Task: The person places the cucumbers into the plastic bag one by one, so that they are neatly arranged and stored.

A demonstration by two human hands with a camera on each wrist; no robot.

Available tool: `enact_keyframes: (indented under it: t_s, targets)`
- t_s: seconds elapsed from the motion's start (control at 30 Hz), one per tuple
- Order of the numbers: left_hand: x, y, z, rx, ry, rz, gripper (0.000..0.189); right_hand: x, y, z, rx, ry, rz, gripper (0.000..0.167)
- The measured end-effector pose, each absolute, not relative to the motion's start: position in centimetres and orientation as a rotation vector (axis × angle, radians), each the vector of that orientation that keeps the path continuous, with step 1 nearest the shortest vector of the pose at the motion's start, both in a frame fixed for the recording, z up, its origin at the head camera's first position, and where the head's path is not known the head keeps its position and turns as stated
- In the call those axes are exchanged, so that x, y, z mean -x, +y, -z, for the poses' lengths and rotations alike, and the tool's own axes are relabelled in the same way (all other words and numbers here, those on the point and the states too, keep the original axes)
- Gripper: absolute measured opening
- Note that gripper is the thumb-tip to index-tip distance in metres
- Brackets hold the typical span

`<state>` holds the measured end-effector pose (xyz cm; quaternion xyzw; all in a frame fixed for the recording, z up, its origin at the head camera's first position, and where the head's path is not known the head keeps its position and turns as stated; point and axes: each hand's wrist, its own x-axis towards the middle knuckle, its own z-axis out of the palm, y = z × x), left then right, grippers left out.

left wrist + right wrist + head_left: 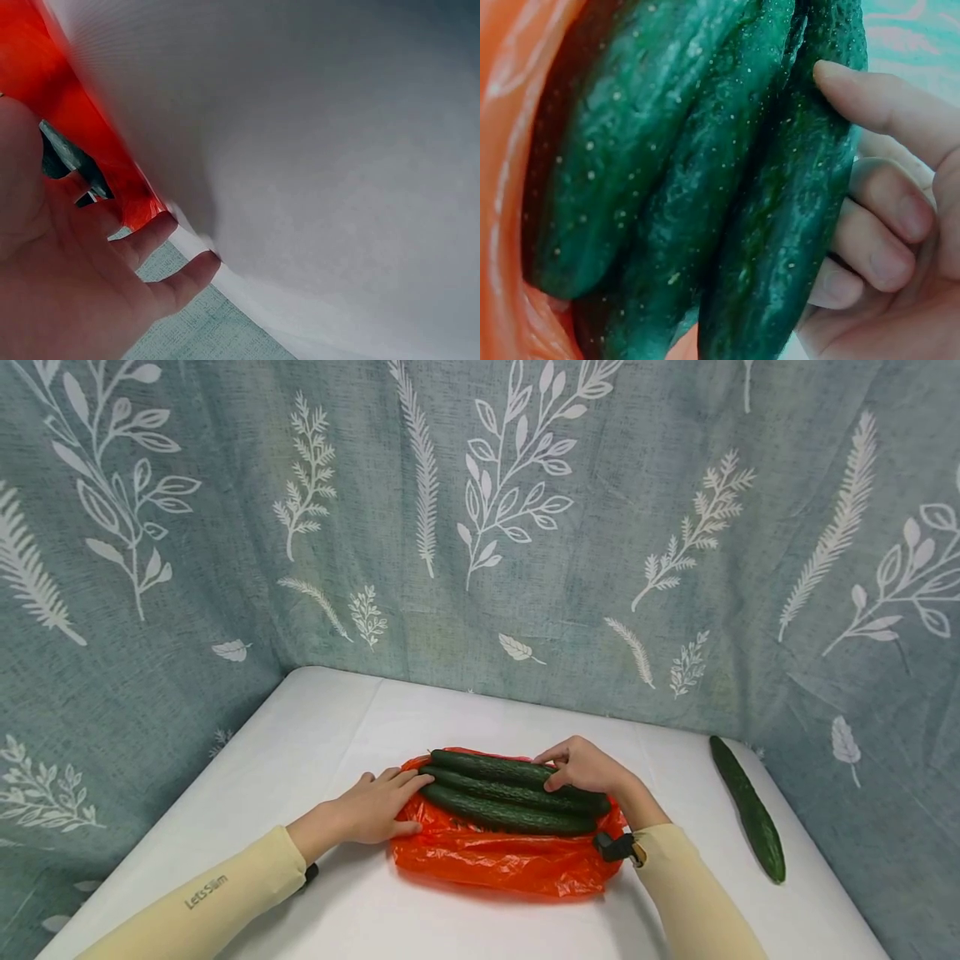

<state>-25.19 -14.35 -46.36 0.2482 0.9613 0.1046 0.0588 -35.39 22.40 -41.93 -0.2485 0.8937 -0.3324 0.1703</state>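
Three long dark green cucumbers lie side by side on an open red plastic bag at the middle of the table. My right hand grips the farthest cucumber near its right part. In the right wrist view the thumb lies over that cucumber's top, with the other fingers bent along its side. The middle cucumber and nearest cucumber rest against each other. At the bag's left edge, my left hand is spread, its fingertips touching the bag beside the cucumbers' left ends.
A single cucumber lies on the white table near its right edge. Patterned blue-green curtains hang behind the table and along both sides.
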Motion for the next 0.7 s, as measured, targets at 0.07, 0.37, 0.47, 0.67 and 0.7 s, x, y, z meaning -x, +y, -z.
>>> enact_keyframes:
  t_s: [0.07, 0.37, 0.47, 0.67, 0.7]
  targets:
    - [25.19, -14.32, 46.31, -0.75, 2.913, -0.313, 0.079, 35.38, 22.34, 41.82, 0.715, 2.546, 0.934, 0.039]
    - [24.99, -14.24, 46.12, -0.751, 2.907, -0.32, 0.078, 35.39, 22.05, 41.35, 0.717, 2.574, 0.817, 0.04]
    - [24.96, -14.19, 46.01, -0.75, 2.907, -0.312, 0.079, 35.36, 21.97, 41.27, 0.72, 2.588, 0.785, 0.041]
    - [24.87, -14.16, 45.96, -0.757, 2.899, -0.329, 0.078, 35.23, 21.89, 41.12, 0.715, 2.628, 0.739, 0.042]
    - [24.86, -14.16, 45.98, -0.76, 2.9, -0.336, 0.078, 35.21, 21.9, 41.09, 0.706, 2.636, 0.735, 0.041]
